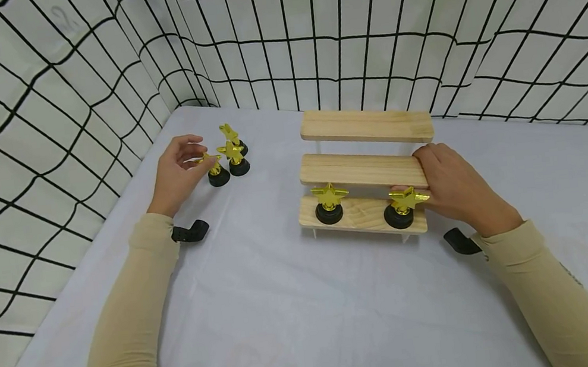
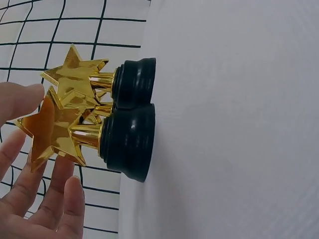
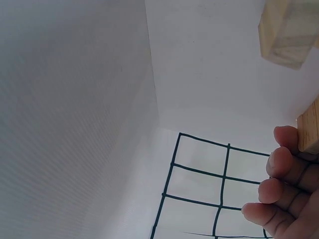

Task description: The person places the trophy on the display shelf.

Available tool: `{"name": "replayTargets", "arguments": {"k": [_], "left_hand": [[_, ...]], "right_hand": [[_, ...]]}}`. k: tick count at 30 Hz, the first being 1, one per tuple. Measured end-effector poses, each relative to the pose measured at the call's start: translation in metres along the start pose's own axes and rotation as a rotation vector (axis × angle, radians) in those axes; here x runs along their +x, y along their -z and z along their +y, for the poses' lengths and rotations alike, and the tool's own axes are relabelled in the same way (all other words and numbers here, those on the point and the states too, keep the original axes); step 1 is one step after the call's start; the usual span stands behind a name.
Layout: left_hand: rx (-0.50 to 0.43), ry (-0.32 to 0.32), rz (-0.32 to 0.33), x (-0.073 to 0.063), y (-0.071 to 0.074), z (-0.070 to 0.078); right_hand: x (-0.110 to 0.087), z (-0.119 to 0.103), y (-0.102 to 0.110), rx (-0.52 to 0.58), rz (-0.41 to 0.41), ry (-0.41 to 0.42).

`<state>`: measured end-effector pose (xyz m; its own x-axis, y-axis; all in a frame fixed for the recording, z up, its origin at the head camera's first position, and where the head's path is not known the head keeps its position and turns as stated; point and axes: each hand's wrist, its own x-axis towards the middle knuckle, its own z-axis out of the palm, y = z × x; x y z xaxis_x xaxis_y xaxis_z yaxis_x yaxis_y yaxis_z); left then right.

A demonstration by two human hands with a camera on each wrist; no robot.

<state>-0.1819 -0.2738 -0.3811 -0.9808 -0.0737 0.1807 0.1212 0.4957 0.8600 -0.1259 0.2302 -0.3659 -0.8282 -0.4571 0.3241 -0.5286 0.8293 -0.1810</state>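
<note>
On the left side of the table, my left hand (image 1: 177,170) is around the gold star of a small trophy (image 2: 55,132) with a black base. Its thumb is on the near side of the star and the loosely bent fingers are beyond it; the base stands on the cloth. Two more star trophies (image 1: 238,160) stand close behind. My right hand (image 1: 453,187) grips the right end of the middle board of a three-tier wooden shelf (image 1: 357,168). On the lowest board stand two star trophies, one left (image 1: 329,203) and one right (image 1: 403,208).
A white cloth (image 1: 264,306) covers the table. Black wire grid panels (image 1: 311,38) stand along its back and left side. Clear supports carry the shelf boards. A black wrist device (image 1: 191,232) sits at each sleeve cuff.
</note>
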Motion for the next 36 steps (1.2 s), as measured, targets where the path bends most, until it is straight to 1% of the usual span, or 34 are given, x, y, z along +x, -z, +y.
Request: {"name": "replayTargets", "arguments": {"k": [3,9,16,22,25,33,36], "left_hand": [[0.020,0.020,-0.018,-0.002,0.000,-0.002],[0.025,0.046,-0.061,-0.004,0.000,-0.008],[0.023,0.078,-0.105,-0.003,-0.002,-0.017],[0.023,0.113,-0.144,-0.002,-0.003,-0.021],[0.040,0.115,-0.151,-0.002,-0.003,-0.021],[0.055,0.086,-0.158,-0.003,-0.003,-0.020],[0.065,0.079,-0.157,-0.003,-0.003,-0.021]], "right_hand": [[0.000,0.000,0.000,0.002,-0.001,-0.003],[0.001,0.001,-0.001,-0.001,0.003,0.019],[-0.001,0.001,-0.002,0.008,-0.003,-0.008],[-0.001,0.001,-0.002,0.013,-0.010,-0.004],[-0.001,0.001,-0.001,0.016,-0.014,-0.001],[0.000,0.002,-0.001,0.019,0.012,0.009],[0.000,0.002,-0.001,0.024,0.001,0.006]]}}
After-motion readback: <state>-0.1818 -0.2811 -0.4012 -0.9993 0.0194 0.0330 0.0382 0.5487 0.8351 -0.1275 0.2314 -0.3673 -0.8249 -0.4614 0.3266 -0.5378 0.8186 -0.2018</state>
